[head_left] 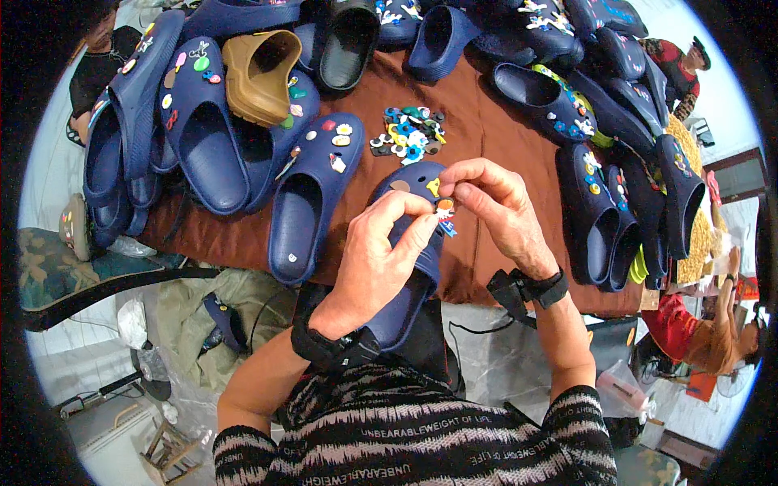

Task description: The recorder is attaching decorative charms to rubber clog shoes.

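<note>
A navy clog lies in front of me at the table's edge, its toe pointing away. My left hand is over it, thumb and forefinger pinched at a small orange, white and blue shoe charm. Close beside, my right hand curls thumb and forefinger together at the clog's toe; whatever is between those fingertips is hidden. A yellow charm sits by the right fingertips, on the clog's upper. Just beyond the toe is a pile of mixed colourful charms.
Decorated navy clogs crowd the left of the brown cloth, with a tan clog on top. More clogs stack along the right. A black clog lies at the back. Other people sit at the far right.
</note>
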